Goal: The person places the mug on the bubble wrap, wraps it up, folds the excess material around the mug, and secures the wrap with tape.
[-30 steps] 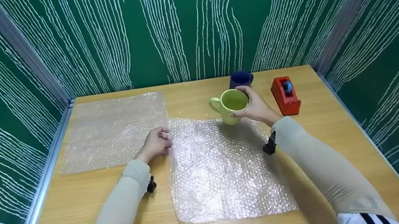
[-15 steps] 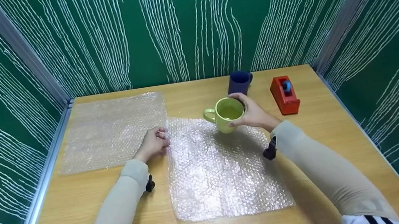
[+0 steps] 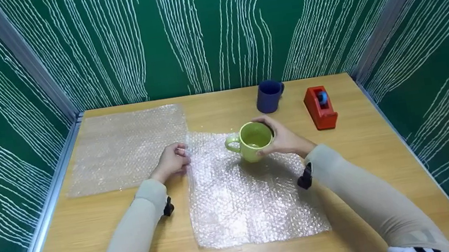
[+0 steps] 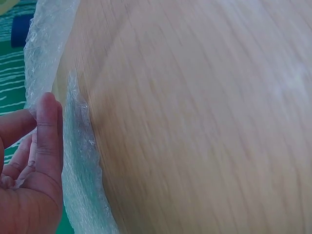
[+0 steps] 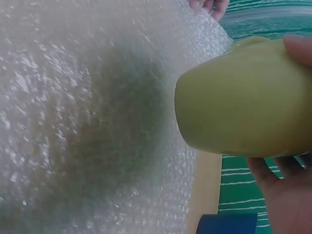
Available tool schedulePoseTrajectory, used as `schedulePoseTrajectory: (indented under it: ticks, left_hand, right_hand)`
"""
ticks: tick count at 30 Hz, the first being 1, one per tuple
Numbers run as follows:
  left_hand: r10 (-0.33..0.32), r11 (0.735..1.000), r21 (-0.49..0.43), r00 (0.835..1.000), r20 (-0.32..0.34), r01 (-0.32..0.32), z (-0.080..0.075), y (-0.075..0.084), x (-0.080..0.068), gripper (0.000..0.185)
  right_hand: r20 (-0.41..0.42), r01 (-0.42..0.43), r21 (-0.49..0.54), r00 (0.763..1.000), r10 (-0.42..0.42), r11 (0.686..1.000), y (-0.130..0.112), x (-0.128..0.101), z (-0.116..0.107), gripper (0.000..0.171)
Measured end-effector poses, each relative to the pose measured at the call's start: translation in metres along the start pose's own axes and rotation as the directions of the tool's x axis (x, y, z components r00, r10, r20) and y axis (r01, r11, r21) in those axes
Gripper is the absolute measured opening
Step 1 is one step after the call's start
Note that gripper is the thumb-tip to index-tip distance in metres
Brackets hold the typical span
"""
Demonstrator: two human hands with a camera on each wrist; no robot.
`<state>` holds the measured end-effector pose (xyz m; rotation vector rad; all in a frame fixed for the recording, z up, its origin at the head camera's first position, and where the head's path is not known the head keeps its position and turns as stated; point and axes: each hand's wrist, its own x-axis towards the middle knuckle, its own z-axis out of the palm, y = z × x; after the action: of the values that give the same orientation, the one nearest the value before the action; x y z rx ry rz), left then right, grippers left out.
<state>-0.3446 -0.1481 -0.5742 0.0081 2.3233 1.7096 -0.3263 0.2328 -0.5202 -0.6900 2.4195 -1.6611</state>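
Observation:
My right hand [image 3: 282, 138] grips a light green mug [image 3: 252, 140] by its side, handle pointing left, held just above the far part of a sheet of bubble wrap [image 3: 248, 193]. In the right wrist view the green mug [image 5: 243, 97] hangs clear over the bubble wrap [image 5: 87, 122], casting a shadow on it. My left hand [image 3: 172, 160] pinches the sheet's far left corner; in the left wrist view its fingers [image 4: 46, 131] curl beside the bubble wrap's edge [image 4: 80, 165].
A second bubble wrap sheet [image 3: 125, 147] lies flat at the back left of the wooden table [image 3: 89, 235]. A dark blue mug [image 3: 269, 95] and a red tape dispenser [image 3: 319, 107] stand at the back right. Green patterned walls enclose three sides.
My right hand has carried the green mug toward me and leftward, from beside the blue mug to over the bubble wrap. The left hand has stayed at the corner.

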Motion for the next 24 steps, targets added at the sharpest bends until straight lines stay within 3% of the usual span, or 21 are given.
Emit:
schedulePoseTrajectory:
  ticks: [15, 24]
  left_hand:
    - [0.0, 0.999, -0.036, 1.0, 0.007, 0.0, -0.001, 0.0, 0.0, 0.046]
    - [0.009, 0.999, -0.042, 1.0, 0.013, -0.008, -0.004, -0.002, 0.0, 0.048]
  right_hand:
    - [0.102, 0.007, -0.034, 0.995, -0.004, 0.999, -0.003, -0.014, 0.025, 0.104]
    - [0.147, 0.081, -0.022, 0.986, -0.077, 0.996, 0.002, -0.019, 0.037, 0.103]
